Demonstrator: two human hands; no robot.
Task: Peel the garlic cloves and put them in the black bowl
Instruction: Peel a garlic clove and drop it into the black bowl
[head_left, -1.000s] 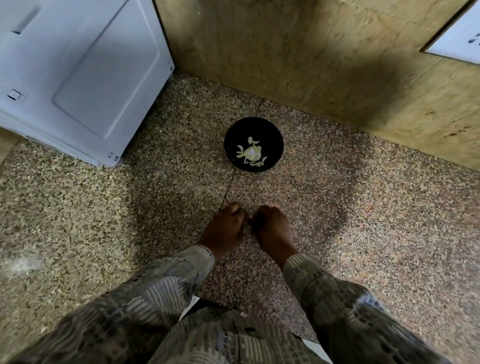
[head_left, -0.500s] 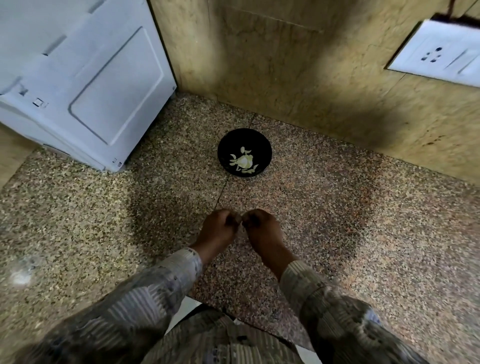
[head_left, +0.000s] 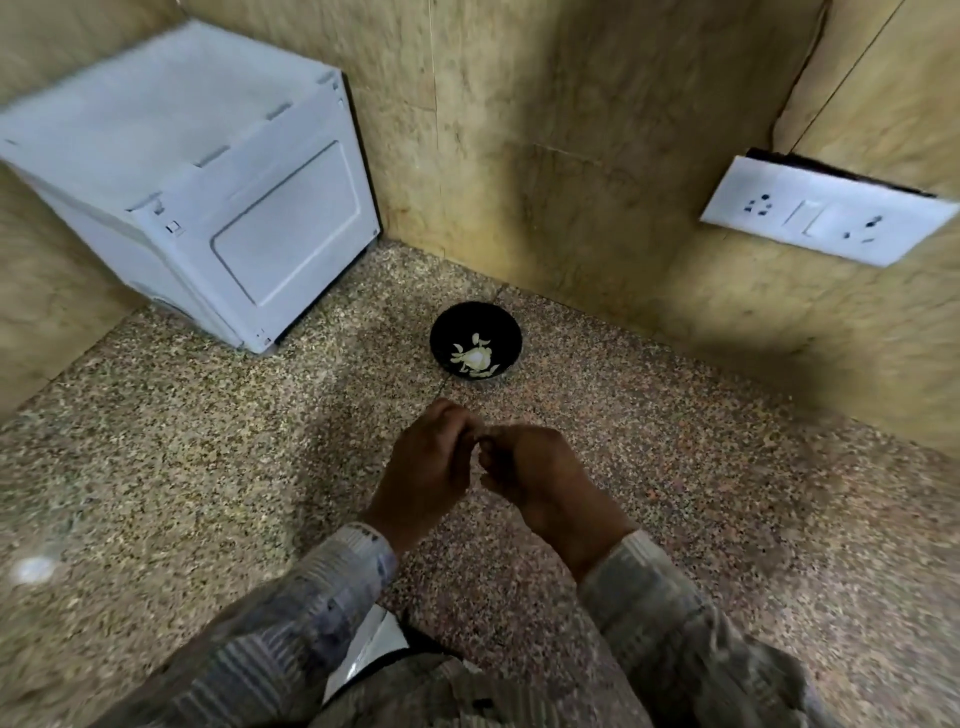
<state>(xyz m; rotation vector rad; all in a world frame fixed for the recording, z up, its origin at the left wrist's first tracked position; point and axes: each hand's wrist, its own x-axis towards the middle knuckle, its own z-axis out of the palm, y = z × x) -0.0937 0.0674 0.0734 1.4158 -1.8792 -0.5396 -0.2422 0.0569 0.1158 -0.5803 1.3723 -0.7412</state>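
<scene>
Between the two hands: the curled fingertips of the left hand (head_left: 423, 470) and the right hand (head_left: 543, 480) met above the near middle of the speckled stone surface (head_left: 156, 467). Whatever sat between them was hidden, so it could not be told whether either grip held a clove or nothing.
Left hand pose: its back faced the camera, the knuckles were bent, and the fingers folded inward toward the right hand. The wrist rose from the near left.
Right hand pose: its back also faced up, with the fingers tucked under and turned left. It touched the left hand at the fingertips, and the wrist came in from the near right.
Sleeves: a patterned grey left sleeve (head_left: 311, 597) and right sleeve (head_left: 665, 618) reached to the wrists, both blurred.
Black bowl (head_left: 452, 325): it stood upright on the stone, farther out than the hands and apart from them, close to the far wall.
Garlic pieces (head_left: 475, 358): a pale cluster lay in the bottom of the bowl, too blurred to count.
White appliance (head_left: 208, 208): it sat at the far left, near the corner, well apart from the bowl.
Socket plate (head_left: 826, 210): it was white and mounted on the tan wall (head_left: 519, 130) at the far right.
</scene>
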